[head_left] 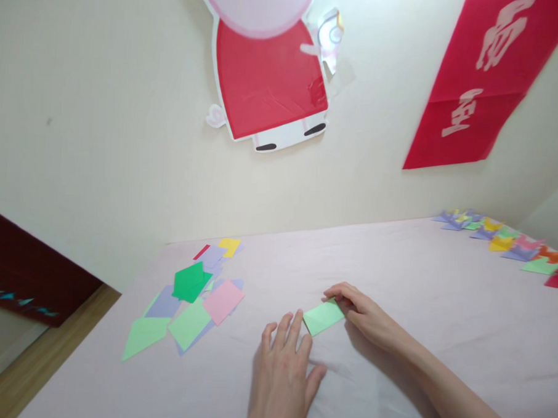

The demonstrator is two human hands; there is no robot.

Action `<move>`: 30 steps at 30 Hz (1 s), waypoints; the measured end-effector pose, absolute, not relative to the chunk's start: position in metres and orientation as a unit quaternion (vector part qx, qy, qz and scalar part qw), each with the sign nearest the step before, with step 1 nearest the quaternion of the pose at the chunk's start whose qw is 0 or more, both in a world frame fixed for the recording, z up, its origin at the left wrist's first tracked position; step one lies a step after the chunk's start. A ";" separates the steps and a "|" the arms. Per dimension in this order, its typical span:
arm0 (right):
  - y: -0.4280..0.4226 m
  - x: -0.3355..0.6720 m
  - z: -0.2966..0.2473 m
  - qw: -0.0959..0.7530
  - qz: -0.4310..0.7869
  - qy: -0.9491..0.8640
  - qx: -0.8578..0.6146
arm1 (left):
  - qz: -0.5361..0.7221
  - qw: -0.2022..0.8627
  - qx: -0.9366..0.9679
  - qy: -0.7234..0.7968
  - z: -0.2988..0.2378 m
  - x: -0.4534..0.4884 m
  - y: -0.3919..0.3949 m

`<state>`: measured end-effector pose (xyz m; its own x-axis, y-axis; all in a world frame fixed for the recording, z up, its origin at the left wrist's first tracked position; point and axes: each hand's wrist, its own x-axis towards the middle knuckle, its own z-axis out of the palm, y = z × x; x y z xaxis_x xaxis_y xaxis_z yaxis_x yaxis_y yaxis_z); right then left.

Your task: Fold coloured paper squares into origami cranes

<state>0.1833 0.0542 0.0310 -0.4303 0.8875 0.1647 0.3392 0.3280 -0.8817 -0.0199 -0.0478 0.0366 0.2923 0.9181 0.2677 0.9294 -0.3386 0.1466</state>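
A small light green folded paper (323,317) lies on the pale pink cloth-covered surface (419,283). My left hand (283,372) rests flat beside it, fingers stretched out, fingertips touching the paper's left edge. My right hand (364,314) comes in from the right, its fingers pressed down on the paper's right end.
A loose pile of coloured paper sheets (189,303) in green, pink, lilac and yellow lies to the left. Several folded paper figures (509,240) line the far right edge by the wall. A cartoon sticker (266,79) and a red banner (483,82) hang on the wall. Wooden floor (36,358) shows at left.
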 end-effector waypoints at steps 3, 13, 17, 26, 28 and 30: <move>0.050 0.183 0.036 0.333 0.399 -0.752 -0.406 | -0.199 0.007 -0.779 -0.595 0.034 -0.014 -0.041; 0.043 0.185 0.036 0.338 0.394 -0.774 -0.363 | -0.257 -0.076 -0.737 -0.620 0.041 0.003 -0.011; 0.041 0.184 0.042 0.333 0.393 -0.782 -0.351 | -0.291 -0.084 -0.738 -0.602 0.042 0.006 -0.014; 0.039 0.185 0.042 0.342 0.356 -0.795 -0.353 | -0.292 -0.097 -0.748 -0.589 0.042 0.003 -0.016; 0.039 0.186 0.041 0.357 0.330 -0.797 -0.358 | -0.292 -0.094 -0.748 -0.589 0.042 0.003 -0.017; 0.038 0.186 0.041 0.368 0.303 -0.797 -0.371 | -0.294 -0.093 -0.747 -0.590 0.042 0.003 -0.017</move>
